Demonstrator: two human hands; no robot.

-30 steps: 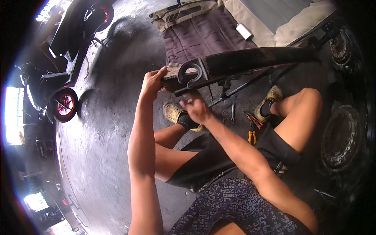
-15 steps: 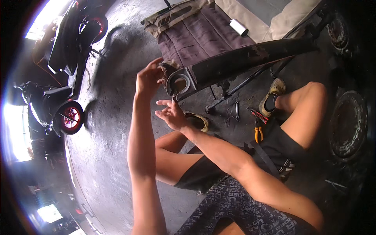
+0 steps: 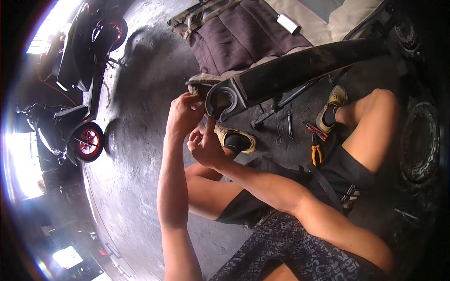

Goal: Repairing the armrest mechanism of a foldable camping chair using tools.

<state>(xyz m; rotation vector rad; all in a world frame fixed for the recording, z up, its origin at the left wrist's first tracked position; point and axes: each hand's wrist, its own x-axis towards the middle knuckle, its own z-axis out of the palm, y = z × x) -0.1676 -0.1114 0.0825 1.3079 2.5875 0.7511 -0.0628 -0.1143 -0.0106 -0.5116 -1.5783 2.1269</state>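
Observation:
A long dark armrest (image 3: 300, 70) of a fabric chair stretches away to the right, with a grey ring-shaped cup holder (image 3: 219, 104) at its near left end. My left hand (image 3: 183, 116) is at the left side of this ring, close to the fabric edge, fingers curled together. Just below the ring is my right hand (image 3: 206, 149); its index finger reaches up to the lower rim and the other fingers are bent. Whatever small thing either hand pinches is hidden. Behind the armrest spreads the purple-brown padded seat fabric (image 3: 243, 37).
A white object (image 3: 288, 23) lies on the fabric. On the floor are orange-handled pliers (image 3: 317, 153), a red-handled tool (image 3: 315, 131) and a spanner (image 3: 289, 125). A round, worn wheel-like part (image 3: 419, 145) stands right. Motorbikes (image 3: 70, 126) are parked left.
My left hand has come down from the fabric to beside the ring, its fingers closing. My right hand has curled its fingers and moved slightly lower and right. The view has shifted a little.

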